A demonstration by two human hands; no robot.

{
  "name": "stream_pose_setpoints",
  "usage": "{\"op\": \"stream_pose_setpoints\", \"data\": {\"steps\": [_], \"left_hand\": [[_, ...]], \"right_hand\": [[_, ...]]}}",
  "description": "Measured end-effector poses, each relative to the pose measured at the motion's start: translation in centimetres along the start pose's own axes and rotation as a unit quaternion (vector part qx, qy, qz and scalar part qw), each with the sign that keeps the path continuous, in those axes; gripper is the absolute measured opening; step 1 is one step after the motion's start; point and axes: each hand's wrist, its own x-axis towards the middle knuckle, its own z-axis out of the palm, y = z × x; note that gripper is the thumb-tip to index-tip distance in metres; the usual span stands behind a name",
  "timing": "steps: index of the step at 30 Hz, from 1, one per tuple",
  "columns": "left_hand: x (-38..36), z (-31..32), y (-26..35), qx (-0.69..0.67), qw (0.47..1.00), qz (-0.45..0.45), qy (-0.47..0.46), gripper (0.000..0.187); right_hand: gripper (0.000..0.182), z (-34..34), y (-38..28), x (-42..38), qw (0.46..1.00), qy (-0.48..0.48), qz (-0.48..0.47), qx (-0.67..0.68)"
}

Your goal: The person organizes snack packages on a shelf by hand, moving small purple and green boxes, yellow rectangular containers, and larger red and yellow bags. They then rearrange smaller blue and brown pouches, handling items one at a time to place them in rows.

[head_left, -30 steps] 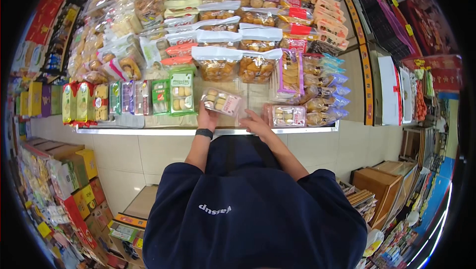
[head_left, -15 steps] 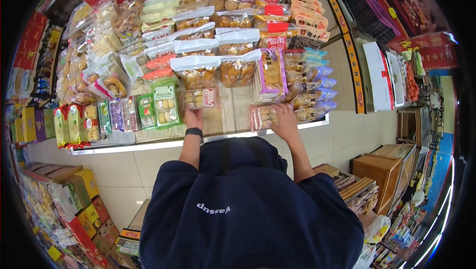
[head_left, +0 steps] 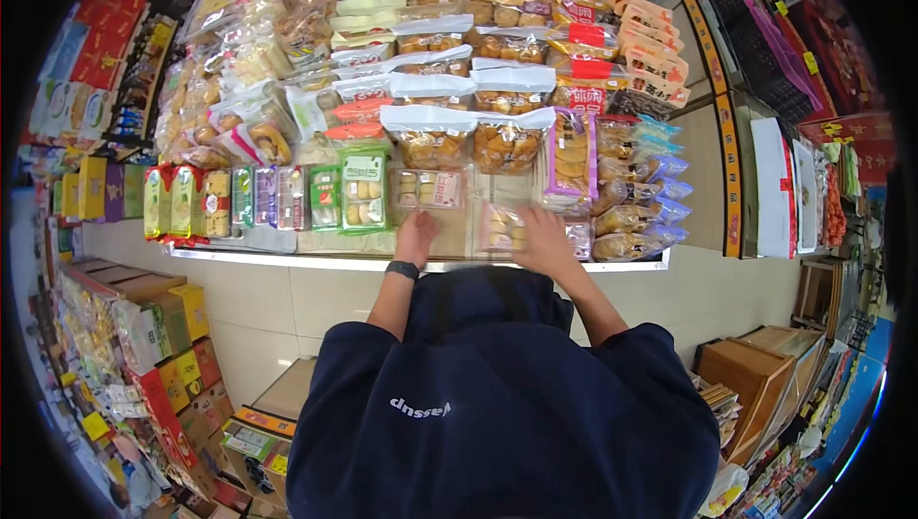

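A clear, pink-labelled pack of round pastries [head_left: 427,189] lies flat near the front of the display table. My left hand [head_left: 416,237] is just below its front edge, fingers loosely bent and holding nothing that shows. To the right, my right hand [head_left: 543,242] grips the right side of a similar pastry pack [head_left: 499,228], which is slightly blurred. Another pink pack [head_left: 579,236] shows partly behind that hand. Left of my left hand, a green pastry pack [head_left: 364,190] stands upright.
White-topped bags of pastries [head_left: 427,141] stand in rows behind. A purple-edged pack [head_left: 571,158] and several blue-topped bags [head_left: 631,218] are at the right. A metal strip [head_left: 287,259] edges the table's front. A wooden cabinet [head_left: 744,376] stands behind on the right.
My right hand has shifted left with one pink pastry pack, parting it from the pack beside it. My left hand has drawn slightly back from its pack. The whole view has swung.
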Motion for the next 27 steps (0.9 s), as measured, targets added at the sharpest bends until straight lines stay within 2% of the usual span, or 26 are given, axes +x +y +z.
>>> {"op": "stream_pose_setpoints", "data": {"steps": [2,5,6,7,11,12,14,17,20,21,26,27], "left_hand": [[-1.7,0.2,0.3,0.005,0.999,-0.019,-0.044,0.052],[-3.6,0.1,0.2,0.012,0.999,-0.009,-0.041,0.054],[-4.1,0.0,0.3,0.007,0.999,-0.005,-0.049,0.055],[-4.5,0.1,0.4,0.012,0.999,-0.026,-0.019,0.060],[-5.4,-0.7,1.1,0.025,0.999,-0.019,-0.034,0.065],[-5.5,-0.9,1.2,0.019,0.999,-0.019,-0.034,0.064],[-5.6,-1.3,1.3,0.007,0.999,-0.023,-0.033,0.062],[-4.9,-0.9,1.3,0.009,0.998,-0.027,-0.050,0.064],[-4.9,1.1,1.8,-0.010,0.997,-0.034,-0.064,0.055],[-3.9,0.8,1.5,-0.011,0.997,-0.029,-0.071,0.045],[-1.9,1.8,1.8,-0.014,0.997,-0.034,-0.071,0.041],[-1.7,2.3,2.0,-0.011,0.997,-0.038,-0.071,0.041]], "right_hand": [[0.086,1.3,-2.9,3.5,0.999,0.004,-0.047,0.003],[0.086,4.5,-6.7,9.2,0.993,0.074,-0.088,-0.034],[0.084,5.1,-7.9,10.9,0.994,0.059,-0.079,-0.040],[0.082,5.7,-9.1,12.4,0.996,0.042,-0.070,-0.046],[0.077,8.3,-10.9,15.4,0.994,0.009,-0.060,-0.096],[0.076,9.5,-10.8,15.6,0.992,0.043,-0.071,-0.092],[0.075,11.4,-9.8,15.3,0.986,0.110,-0.090,-0.085],[0.070,9.6,-8.5,12.8,0.984,0.129,-0.112,-0.057],[0.065,6.3,-6.0,9.1,0.992,0.104,-0.063,0.037],[0.066,5.6,-4.4,7.4,0.992,0.104,-0.067,0.033],[0.068,1.7,3.3,-1.9,0.996,0.088,-0.031,0.012],[0.076,1.3,4.6,-3.2,0.997,0.069,-0.012,-0.010]]}}
